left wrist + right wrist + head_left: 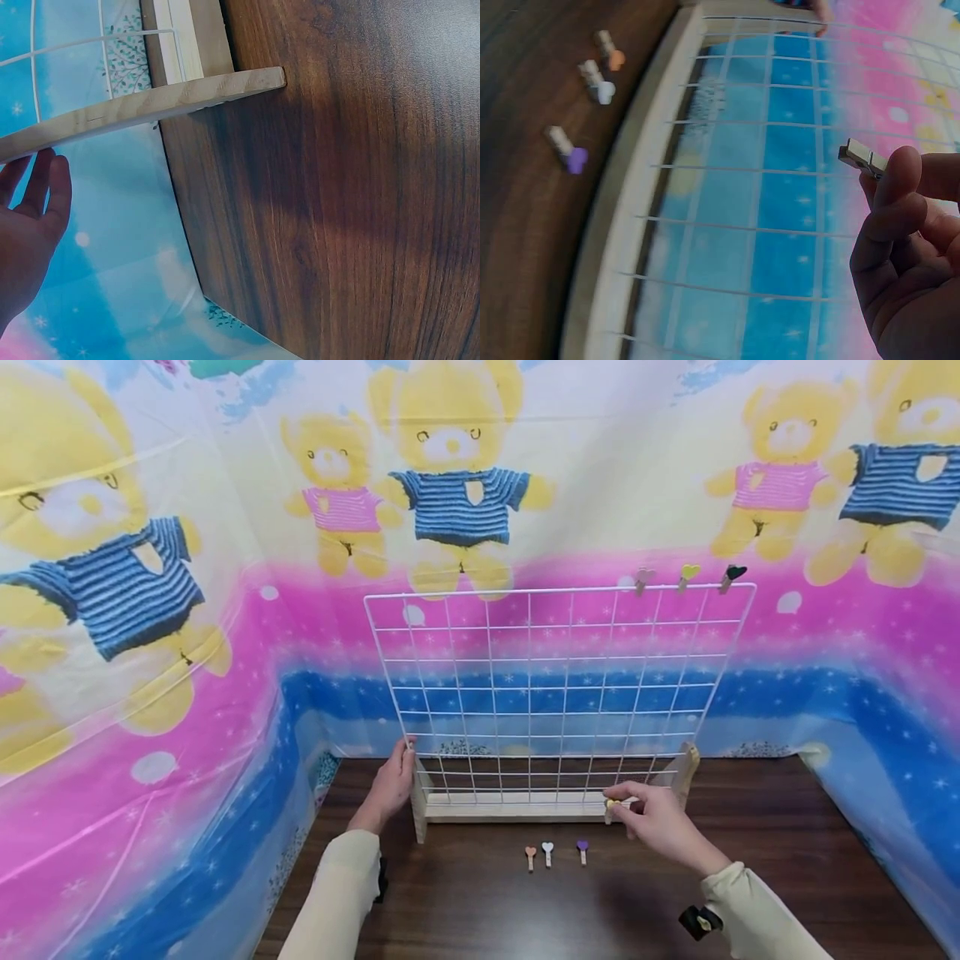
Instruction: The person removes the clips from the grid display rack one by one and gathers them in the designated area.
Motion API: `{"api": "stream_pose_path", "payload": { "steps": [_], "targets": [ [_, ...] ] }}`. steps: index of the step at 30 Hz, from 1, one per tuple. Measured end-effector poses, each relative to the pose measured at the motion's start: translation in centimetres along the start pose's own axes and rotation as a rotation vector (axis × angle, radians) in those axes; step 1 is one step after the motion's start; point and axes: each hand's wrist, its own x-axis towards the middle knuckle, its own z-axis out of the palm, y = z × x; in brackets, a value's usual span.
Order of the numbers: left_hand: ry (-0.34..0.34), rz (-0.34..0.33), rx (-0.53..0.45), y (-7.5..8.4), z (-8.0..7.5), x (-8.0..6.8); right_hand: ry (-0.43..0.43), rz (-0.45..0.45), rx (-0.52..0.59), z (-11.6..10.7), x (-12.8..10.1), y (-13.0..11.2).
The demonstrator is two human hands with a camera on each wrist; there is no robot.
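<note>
Around the table hangs a large glossy plastic curtain [187, 635] with yellow teddy bears in striped blue and pink shirts, and with pink and blue bands below. Under my arms is the dark brown wooden table [787, 860].

At the back of the table stands the white wire grid panel [551, 685], leaning a little backward, with its lower edge in a pale wooden base [517, 810] that has an upright wooden foot at each end. On the top wire of the panel, near the right corner, three small wooden clips with heart heads are fixed: one pinkish [642, 578], one yellow [687, 574] and one dark [732, 575].

My left hand [390, 787] rests against the left edge of the panel, just at the left foot; in the left wrist view the fingers [46, 184] are straight and relaxed, close together, with their tips at the underside of the wooden foot [142, 109].

My right hand [658, 820] is in front of the lower right part of the panel. It pinches a small wooden clip with a yellow head [612, 806] between thumb and forefinger; in the right wrist view the wooden tail of this clip [862, 157] sticks out above my fingertip, near the wires. I cannot tell if it touches them.

On the table just before the base lie three more small clips in a row, apart from each other: an orange heart one [530, 856], a white heart one [547, 852] and a purple heart one [582, 849].
</note>
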Motion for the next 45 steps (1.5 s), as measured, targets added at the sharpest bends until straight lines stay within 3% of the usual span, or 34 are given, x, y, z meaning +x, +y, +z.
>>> {"api": "stream_pose_path", "payload": {
  "steps": [12, 24, 35, 45],
  "targets": [
    [0.021, 0.017, 0.01, -0.3, 0.1, 0.1, 0.006, -0.021, 0.023, 2.8, 0.4, 4.8],
    [0.008, 0.014, -0.004, -0.2, -0.1, 0.2, -0.078, 0.132, 0.03, 5.0, 0.7, 7.5],
    [0.007, 0.001, 0.008, 0.0, 0.1, 0.2, -0.134, 0.106, 0.034, 6.8, 1.1, 11.1],
    [0.004, 0.003, 0.005, 0.0, 0.0, 0.2, -0.136, 0.141, -0.032, 7.7, 1.4, 12.6]
  ]
}}
